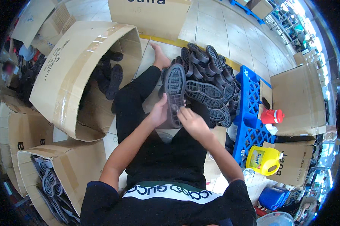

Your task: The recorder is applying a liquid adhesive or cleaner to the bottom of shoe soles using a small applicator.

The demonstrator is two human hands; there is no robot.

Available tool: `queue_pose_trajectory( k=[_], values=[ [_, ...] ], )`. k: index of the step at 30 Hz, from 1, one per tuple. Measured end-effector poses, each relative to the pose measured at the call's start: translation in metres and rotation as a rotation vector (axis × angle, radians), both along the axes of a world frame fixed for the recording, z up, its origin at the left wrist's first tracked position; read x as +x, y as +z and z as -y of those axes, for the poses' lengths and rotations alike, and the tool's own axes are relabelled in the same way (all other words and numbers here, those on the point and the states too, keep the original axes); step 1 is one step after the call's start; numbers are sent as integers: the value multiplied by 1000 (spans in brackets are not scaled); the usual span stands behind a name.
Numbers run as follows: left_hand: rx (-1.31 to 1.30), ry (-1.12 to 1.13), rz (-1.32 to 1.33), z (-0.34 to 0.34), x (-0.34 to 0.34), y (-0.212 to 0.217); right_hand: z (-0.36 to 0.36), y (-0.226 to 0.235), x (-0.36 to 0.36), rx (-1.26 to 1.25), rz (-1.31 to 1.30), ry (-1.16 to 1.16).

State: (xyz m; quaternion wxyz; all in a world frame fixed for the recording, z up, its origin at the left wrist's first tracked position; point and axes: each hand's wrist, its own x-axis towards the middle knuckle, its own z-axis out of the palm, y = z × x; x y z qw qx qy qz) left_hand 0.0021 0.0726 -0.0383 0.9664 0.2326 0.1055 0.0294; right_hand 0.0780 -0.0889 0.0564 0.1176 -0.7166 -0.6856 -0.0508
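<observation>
A dark grey shoe sole [175, 83] stands lengthwise above my lap, its ridged tread facing up toward me. My left hand [158, 112] grips its left edge, thumb along the side and the other fingers hidden behind. My right hand [194, 123] is closed, its fingertips pressed together against the lower part of the sole; whatever is in them, if anything, is too small to tell. Just beyond, to the right, lies a heap of similar dark soles [204, 90], several with treads showing.
A large cardboard box [75, 71] lies tipped on the left, dark footwear inside. A lower-left box [75, 165] holds more soles. On the right are a blue plastic pallet [249, 109], a red jug [271, 116], a yellow bottle [263, 160] and a cardboard box [298, 100].
</observation>
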Motion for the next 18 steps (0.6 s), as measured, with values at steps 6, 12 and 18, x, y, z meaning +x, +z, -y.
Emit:
queue_pose_trajectory(
  k=[6, 12, 18],
  values=[
    [-1, -16, -5, -3, 4, 8, 52, 15, -19, -210, -102, 16],
    [-9, -101, 19, 5, 2, 11, 13, 18, 14, 116, -220, -171],
    [92, -20, -116, 6, -2, -1, 11, -1, 11, 6, 29, -40]
  ],
)
